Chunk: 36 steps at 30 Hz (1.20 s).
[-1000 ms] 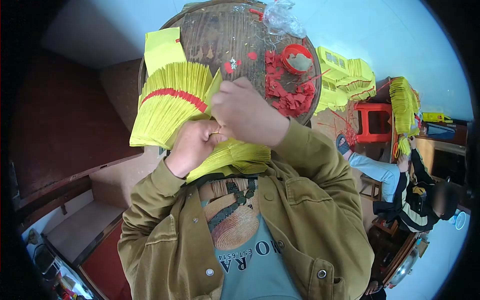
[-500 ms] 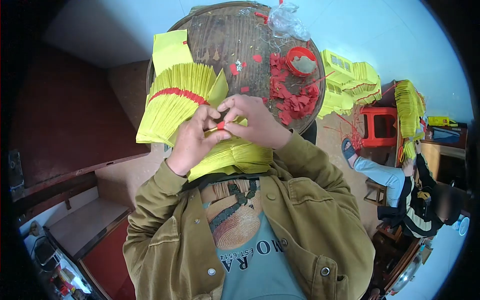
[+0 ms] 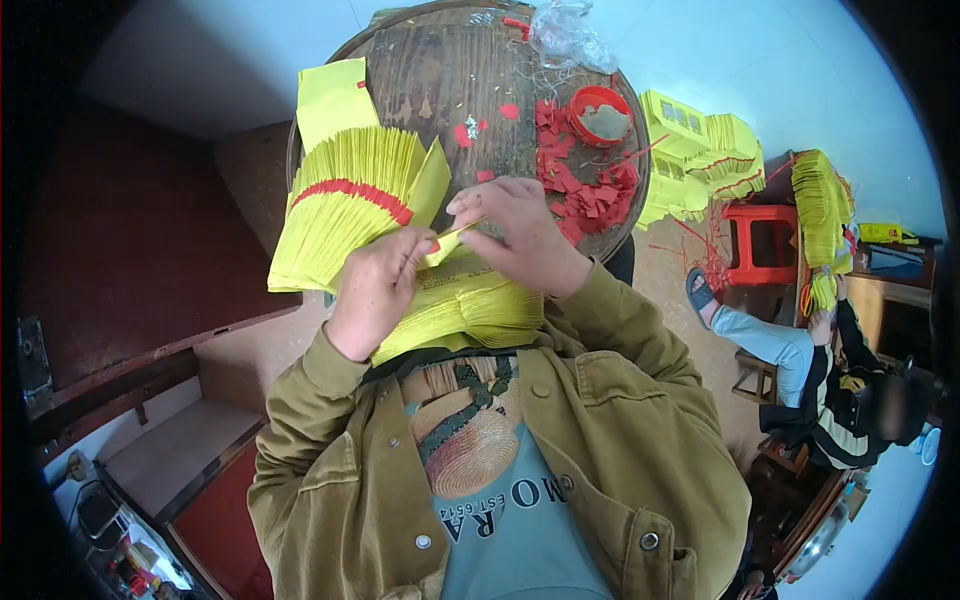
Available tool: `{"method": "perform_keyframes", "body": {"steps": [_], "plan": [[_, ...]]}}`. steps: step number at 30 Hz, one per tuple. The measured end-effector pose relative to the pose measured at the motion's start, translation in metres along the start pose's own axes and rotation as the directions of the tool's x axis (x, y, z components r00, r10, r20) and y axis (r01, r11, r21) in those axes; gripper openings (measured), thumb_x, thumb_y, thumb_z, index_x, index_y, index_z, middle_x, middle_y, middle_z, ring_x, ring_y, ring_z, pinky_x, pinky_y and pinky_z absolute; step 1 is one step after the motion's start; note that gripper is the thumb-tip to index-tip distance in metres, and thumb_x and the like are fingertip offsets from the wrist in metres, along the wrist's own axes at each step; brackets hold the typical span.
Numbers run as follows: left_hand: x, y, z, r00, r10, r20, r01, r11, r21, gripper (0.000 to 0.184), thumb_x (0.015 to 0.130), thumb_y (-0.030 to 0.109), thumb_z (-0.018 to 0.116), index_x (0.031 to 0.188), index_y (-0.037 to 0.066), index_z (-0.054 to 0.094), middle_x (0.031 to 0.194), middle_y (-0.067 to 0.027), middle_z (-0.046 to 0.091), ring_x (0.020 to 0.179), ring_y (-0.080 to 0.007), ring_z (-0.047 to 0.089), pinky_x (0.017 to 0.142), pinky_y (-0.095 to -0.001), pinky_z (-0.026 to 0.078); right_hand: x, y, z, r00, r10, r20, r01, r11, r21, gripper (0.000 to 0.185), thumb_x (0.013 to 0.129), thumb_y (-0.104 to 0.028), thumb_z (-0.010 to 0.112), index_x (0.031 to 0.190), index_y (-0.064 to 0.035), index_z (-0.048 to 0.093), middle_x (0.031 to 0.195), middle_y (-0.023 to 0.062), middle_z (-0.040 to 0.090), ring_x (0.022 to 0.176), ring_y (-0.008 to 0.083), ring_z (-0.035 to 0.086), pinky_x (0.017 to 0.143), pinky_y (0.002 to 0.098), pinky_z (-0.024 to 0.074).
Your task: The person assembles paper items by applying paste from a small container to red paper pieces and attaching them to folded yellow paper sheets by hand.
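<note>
Pinched between my left hand's (image 3: 382,285) thumb and fingers is a folded yellow paper (image 3: 445,250) with a small red paper piece (image 3: 433,247) at its edge. My right hand (image 3: 527,235) is open around the far end of that fold, thumb and fingers apart; whether they touch it is hard to see. Under both hands, against my body, lies a thick stack of yellow paper (image 3: 470,315). Left of it, a fanned stack of folded yellow papers (image 3: 345,215) carries a row of red bands across the middle.
On the round wooden table (image 3: 430,75) lie red paper scraps (image 3: 595,205), a red tub (image 3: 602,117), a clear plastic bag (image 3: 570,40) and a flat yellow sheet (image 3: 335,100). More yellow stacks (image 3: 700,150), a red stool (image 3: 758,245) and a seated person (image 3: 840,400) are at right.
My right hand has let go of the red piece and moved slightly right, its fingers spreading. My left hand has turned and keeps hold of the yellow paper, which is now more visible.
</note>
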State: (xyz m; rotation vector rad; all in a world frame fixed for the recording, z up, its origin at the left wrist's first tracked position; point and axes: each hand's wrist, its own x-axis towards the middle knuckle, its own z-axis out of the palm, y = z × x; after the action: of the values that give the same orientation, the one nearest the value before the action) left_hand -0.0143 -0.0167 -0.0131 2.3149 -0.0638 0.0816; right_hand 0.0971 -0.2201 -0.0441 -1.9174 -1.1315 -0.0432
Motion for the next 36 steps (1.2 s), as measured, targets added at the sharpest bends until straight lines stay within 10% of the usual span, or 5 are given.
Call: {"method": "perform_keyframes", "body": {"steps": [3,8,13,20,36], "plan": [[-0.005,0.016,-0.004,0.963,0.181,-0.201,-0.156,0.979,0.135,0.014,0.091,-0.003,0.063,0.105,0.000,0.065,0.103,-0.0198,0.070,0.094,-0.0381,0.070,0.079,-0.0443,0.056,0.004,0.005,0.002,0.998,-0.036,-0.049,0.034,0.999,-0.039,0.024,0.086,-0.012,0.074,0.108,-0.0156,0.067,0.106,-0.0016,0.071,0.104,0.0210,0.064,0.096,0.0408,0.0392],[-0.015,0.036,-0.015,0.965,0.140,0.223,-0.145,0.989,0.010,0.027,0.097,0.002,0.062,0.124,-0.001,0.065,0.113,-0.0238,0.069,0.105,-0.0417,0.068,0.090,-0.0443,0.055,0.008,-0.011,-0.017,0.998,-0.037,-0.057,0.034,0.998,-0.050,0.016,0.084,-0.007,0.076,0.097,-0.0107,0.068,0.105,0.0019,0.069,0.103,0.0270,0.064,0.095,0.0430,0.0453],[-0.005,0.017,-0.023,0.970,0.009,0.241,-0.005,1.000,-0.020,0.031,0.097,0.006,0.065,0.128,-0.003,0.064,0.117,-0.0237,0.067,0.105,-0.0397,0.066,0.091,-0.0418,0.052,-0.010,-0.001,-0.007,0.842,-0.128,0.524,0.081,0.990,0.112,0.016,0.089,-0.019,0.075,0.096,-0.0053,0.070,0.091,0.0100,0.068,0.097,0.0300,0.064,0.086,0.0404,0.0499],[0.005,0.014,-0.032,0.910,-0.056,0.410,0.161,0.961,-0.226,0.047,0.093,0.013,0.076,0.133,-0.004,0.060,0.114,-0.0225,0.069,0.097,-0.0278,0.068,0.088,-0.0357,0.052,0.004,-0.002,-0.003,0.820,0.312,0.480,-0.480,0.832,0.279,0.022,0.088,-0.024,0.077,0.093,-0.0027,0.073,0.091,0.0113,0.071,0.087,0.0264,0.067,0.076,0.0382,0.0509],[0.003,-0.007,-0.013,0.982,0.016,0.190,-0.017,1.000,0.007,0.011,0.097,0.011,0.063,0.099,-0.001,0.062,0.083,-0.0251,0.063,0.077,-0.0468,0.062,0.065,-0.0489,0.048,0.005,0.004,0.005,0.970,-0.121,0.212,0.113,0.992,0.050,0.012,0.091,-0.020,0.073,0.102,-0.0175,0.073,0.098,-0.0051,0.071,0.099,0.0169,0.062,0.097,0.0385,0.0373]]}}
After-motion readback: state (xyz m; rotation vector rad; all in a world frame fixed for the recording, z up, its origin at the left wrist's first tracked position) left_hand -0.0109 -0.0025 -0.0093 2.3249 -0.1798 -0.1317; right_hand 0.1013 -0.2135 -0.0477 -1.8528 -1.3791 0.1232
